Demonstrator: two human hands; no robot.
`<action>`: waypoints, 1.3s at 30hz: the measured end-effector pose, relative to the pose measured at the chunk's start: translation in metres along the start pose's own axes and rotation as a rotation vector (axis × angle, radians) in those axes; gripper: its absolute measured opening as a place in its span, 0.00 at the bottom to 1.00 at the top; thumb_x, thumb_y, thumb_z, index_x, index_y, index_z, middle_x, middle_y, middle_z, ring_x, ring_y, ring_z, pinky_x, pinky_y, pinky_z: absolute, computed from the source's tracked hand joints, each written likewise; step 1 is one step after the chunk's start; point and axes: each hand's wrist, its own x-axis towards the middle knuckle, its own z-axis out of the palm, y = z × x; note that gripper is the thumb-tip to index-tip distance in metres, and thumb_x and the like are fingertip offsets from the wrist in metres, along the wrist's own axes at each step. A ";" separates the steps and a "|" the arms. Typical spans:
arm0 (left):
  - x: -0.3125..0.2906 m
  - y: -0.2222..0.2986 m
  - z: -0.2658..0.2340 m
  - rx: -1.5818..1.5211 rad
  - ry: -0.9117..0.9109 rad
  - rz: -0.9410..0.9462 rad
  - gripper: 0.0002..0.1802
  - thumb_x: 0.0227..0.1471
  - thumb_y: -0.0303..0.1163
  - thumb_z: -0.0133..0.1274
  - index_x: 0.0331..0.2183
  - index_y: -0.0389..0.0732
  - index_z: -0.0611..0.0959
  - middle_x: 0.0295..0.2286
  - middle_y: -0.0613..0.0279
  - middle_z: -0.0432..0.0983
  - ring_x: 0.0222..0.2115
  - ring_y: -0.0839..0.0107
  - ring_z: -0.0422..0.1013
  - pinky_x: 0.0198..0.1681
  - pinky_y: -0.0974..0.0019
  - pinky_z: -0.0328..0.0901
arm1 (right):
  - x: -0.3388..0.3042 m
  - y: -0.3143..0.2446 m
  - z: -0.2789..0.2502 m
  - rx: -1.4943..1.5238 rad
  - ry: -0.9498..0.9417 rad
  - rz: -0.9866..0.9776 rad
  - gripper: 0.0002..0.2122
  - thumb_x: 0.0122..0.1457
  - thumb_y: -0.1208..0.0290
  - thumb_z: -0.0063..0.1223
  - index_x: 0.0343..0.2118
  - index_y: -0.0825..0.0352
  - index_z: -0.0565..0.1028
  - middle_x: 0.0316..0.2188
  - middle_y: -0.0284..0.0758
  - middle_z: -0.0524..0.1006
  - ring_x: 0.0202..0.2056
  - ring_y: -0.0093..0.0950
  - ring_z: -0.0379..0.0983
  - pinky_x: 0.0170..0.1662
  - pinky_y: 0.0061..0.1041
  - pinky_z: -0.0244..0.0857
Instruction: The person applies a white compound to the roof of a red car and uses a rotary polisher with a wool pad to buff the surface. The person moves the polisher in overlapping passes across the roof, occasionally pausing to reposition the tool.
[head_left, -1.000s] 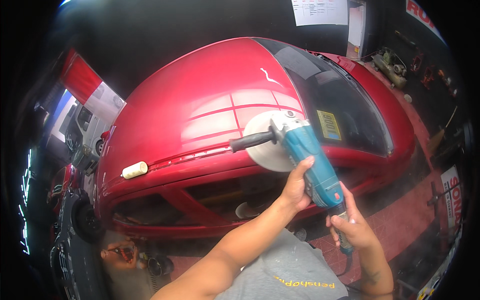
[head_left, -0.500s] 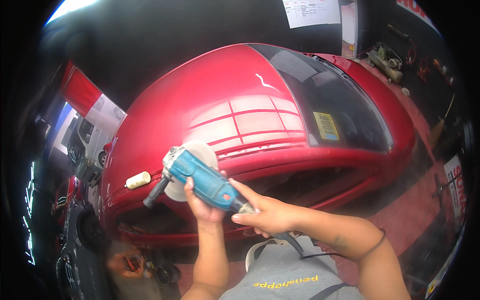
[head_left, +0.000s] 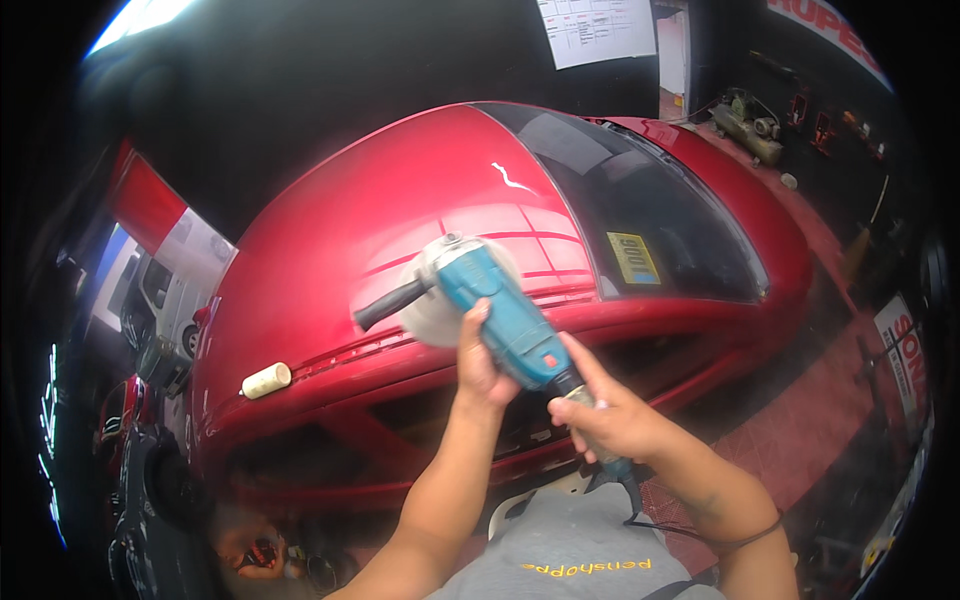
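Both hands hold a teal rotary polisher (head_left: 500, 320) with a pale round pad (head_left: 425, 318) at its head. My left hand (head_left: 484, 368) wraps the body from beneath, thumb along its side. The rear handle is in my right hand (head_left: 618, 415), its fingers closed around it. A black side handle (head_left: 392, 304) sticks out leftward, untouched. The pad is over the near edge of a red car's roof (head_left: 400, 195); its contact is hard to make out. A cream bottle (head_left: 265, 380) lies on its side on the roof edge, left of the polisher.
A pale streak (head_left: 512, 178) marks the roof. The windshield (head_left: 660, 215) carries a yellow-edged sticker (head_left: 634, 258). From the polisher, a dark power cord (head_left: 632, 502) runs past my right forearm. An air compressor (head_left: 748, 130) stands far right; another vehicle (head_left: 150, 500) is at left.
The polisher has moved right along the roof, both hands still on it. Its head has turned, so the side handle now points left instead of toward me. The view has shifted slightly.
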 end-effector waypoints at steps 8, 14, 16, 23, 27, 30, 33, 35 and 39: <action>0.095 -0.043 0.020 0.051 -0.132 -0.247 0.34 0.62 0.54 0.59 0.58 0.38 0.75 0.45 0.48 0.82 0.45 0.53 0.82 0.54 0.46 0.78 | 0.007 -0.005 -0.034 0.127 0.253 -0.024 0.48 0.72 0.63 0.58 0.81 0.45 0.31 0.38 0.36 0.74 0.23 0.22 0.73 0.22 0.26 0.72; 0.087 0.009 -0.011 0.125 -0.093 -0.150 0.39 0.61 0.59 0.59 0.59 0.36 0.75 0.45 0.45 0.82 0.44 0.50 0.82 0.51 0.45 0.79 | 0.047 -0.002 -0.002 0.163 0.145 -0.050 0.49 0.71 0.63 0.59 0.80 0.40 0.30 0.39 0.37 0.74 0.23 0.23 0.73 0.21 0.26 0.72; 0.070 0.036 -0.027 0.173 -0.074 -0.080 0.41 0.61 0.60 0.58 0.59 0.35 0.74 0.44 0.43 0.81 0.44 0.48 0.82 0.51 0.45 0.80 | 0.059 -0.003 0.019 0.177 0.079 -0.051 0.50 0.71 0.62 0.59 0.80 0.40 0.29 0.39 0.37 0.74 0.23 0.23 0.72 0.21 0.26 0.71; 0.010 0.115 -0.059 0.169 -0.002 0.140 0.41 0.63 0.59 0.56 0.57 0.30 0.74 0.42 0.38 0.82 0.43 0.44 0.82 0.49 0.45 0.80 | 0.098 -0.015 0.077 0.100 -0.141 -0.009 0.50 0.71 0.60 0.59 0.80 0.48 0.29 0.41 0.40 0.75 0.24 0.23 0.73 0.23 0.25 0.71; -0.017 0.134 -0.067 0.189 -0.028 0.231 0.37 0.66 0.58 0.53 0.56 0.32 0.76 0.44 0.39 0.81 0.45 0.45 0.80 0.51 0.46 0.79 | 0.106 -0.019 0.091 0.048 -0.217 -0.015 0.49 0.72 0.59 0.58 0.81 0.48 0.30 0.38 0.40 0.75 0.24 0.23 0.72 0.24 0.26 0.71; -0.032 0.120 -0.066 0.167 0.038 0.293 0.37 0.66 0.58 0.53 0.58 0.34 0.75 0.44 0.40 0.81 0.46 0.45 0.80 0.52 0.45 0.78 | 0.102 -0.011 0.081 -0.033 -0.282 -0.024 0.49 0.72 0.58 0.57 0.80 0.50 0.28 0.34 0.40 0.75 0.24 0.24 0.72 0.24 0.28 0.71; -0.036 0.090 -0.053 0.128 0.098 0.264 0.39 0.65 0.59 0.54 0.59 0.34 0.74 0.45 0.40 0.80 0.47 0.46 0.79 0.52 0.45 0.77 | 0.072 -0.009 0.060 -0.064 -0.274 0.022 0.49 0.72 0.57 0.57 0.80 0.49 0.29 0.34 0.39 0.75 0.24 0.24 0.72 0.25 0.28 0.71; -0.031 0.065 -0.041 0.067 0.093 0.165 0.39 0.65 0.59 0.54 0.59 0.33 0.74 0.45 0.40 0.80 0.47 0.45 0.79 0.53 0.45 0.77 | 0.048 0.000 0.044 -0.024 -0.221 0.020 0.48 0.73 0.58 0.57 0.81 0.49 0.30 0.32 0.37 0.74 0.24 0.23 0.72 0.26 0.27 0.71; -0.012 0.015 -0.011 0.145 0.029 0.045 0.40 0.63 0.58 0.56 0.59 0.33 0.74 0.45 0.41 0.82 0.46 0.45 0.82 0.53 0.44 0.78 | 0.005 0.012 0.013 0.038 -0.079 0.047 0.48 0.73 0.58 0.58 0.81 0.48 0.31 0.34 0.36 0.75 0.24 0.21 0.72 0.25 0.26 0.71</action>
